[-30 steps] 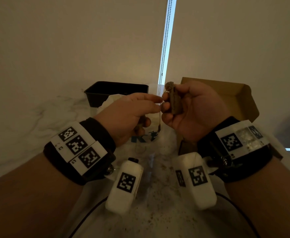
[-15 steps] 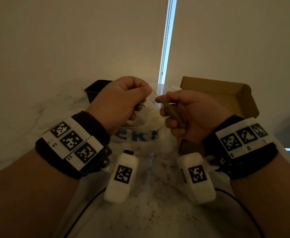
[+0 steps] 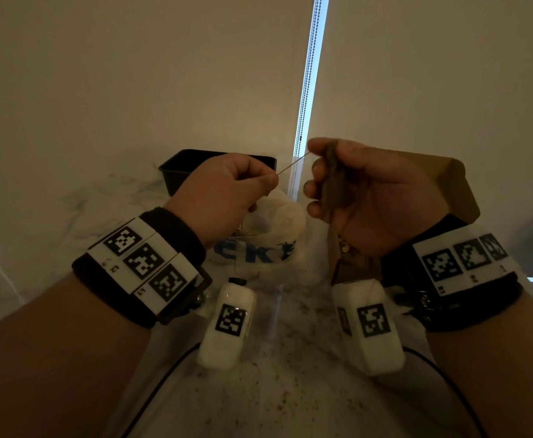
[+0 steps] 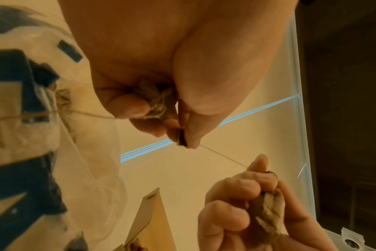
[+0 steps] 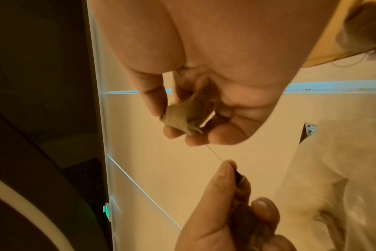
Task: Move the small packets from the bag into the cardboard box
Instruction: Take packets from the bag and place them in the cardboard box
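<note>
Right hand [image 3: 372, 197] is clamped around one brown packet [image 3: 333, 181] while the left hand [image 3: 227, 191] pinches its tag and taut string [image 3: 293, 164] plus another bundle, so I'd tease the string loose gently, not yank, before dropping it in the cardboard box [image 3: 457, 184].

Dim beige blinds [image 3: 132, 74], marble counter [image 3: 290, 406]

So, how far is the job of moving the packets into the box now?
Done: unclear; the brown cardboard box interior is hidden. In hand: the right hand grips a small brown paper packet; the left hand pinches its thin string, holding another packet. Left: both packets, plus any in the clear plastic bag.
</note>
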A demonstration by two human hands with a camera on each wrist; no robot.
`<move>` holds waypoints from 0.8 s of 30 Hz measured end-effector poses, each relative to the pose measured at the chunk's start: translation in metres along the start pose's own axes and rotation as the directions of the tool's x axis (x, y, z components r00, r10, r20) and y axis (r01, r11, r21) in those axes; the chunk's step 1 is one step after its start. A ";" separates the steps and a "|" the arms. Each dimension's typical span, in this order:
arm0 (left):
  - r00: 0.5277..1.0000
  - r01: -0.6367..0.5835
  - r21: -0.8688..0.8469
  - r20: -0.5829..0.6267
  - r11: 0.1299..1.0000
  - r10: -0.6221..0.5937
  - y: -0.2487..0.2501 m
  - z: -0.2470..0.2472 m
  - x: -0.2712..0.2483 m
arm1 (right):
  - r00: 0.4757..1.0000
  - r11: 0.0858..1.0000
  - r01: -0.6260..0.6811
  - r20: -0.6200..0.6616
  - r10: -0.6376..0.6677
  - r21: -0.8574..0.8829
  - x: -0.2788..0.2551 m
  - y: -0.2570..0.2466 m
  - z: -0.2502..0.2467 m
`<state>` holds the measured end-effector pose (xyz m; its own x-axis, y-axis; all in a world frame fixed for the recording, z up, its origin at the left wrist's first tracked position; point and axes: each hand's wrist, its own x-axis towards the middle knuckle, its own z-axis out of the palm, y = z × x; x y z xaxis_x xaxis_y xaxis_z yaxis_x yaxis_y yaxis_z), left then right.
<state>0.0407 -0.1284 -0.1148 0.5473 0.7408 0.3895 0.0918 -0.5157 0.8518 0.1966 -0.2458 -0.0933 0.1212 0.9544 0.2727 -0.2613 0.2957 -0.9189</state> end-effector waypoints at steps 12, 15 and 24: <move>0.995 0.023 -0.052 -0.099 0.998 -0.028 -0.002 -0.002 0.004 | 0.997 0.995 -0.030 -0.065 0.036 0.091 0.002 -0.001 0.000; 0.988 0.024 -0.051 -0.149 0.998 -0.031 -0.003 -0.004 0.005 | 0.999 0.994 -0.012 -0.047 0.017 0.107 0.001 0.002 0.001; 0.987 0.013 -0.010 -0.161 1.000 -0.014 -0.002 -0.005 0.005 | 0.998 0.986 -0.035 0.056 0.026 0.164 0.000 0.001 -0.001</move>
<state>0.0389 -0.1220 -0.1130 0.4054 0.8075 0.4284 0.0905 -0.5018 0.8602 0.1973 -0.2457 -0.0945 0.0601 0.9626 0.2642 -0.4187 0.2646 -0.8687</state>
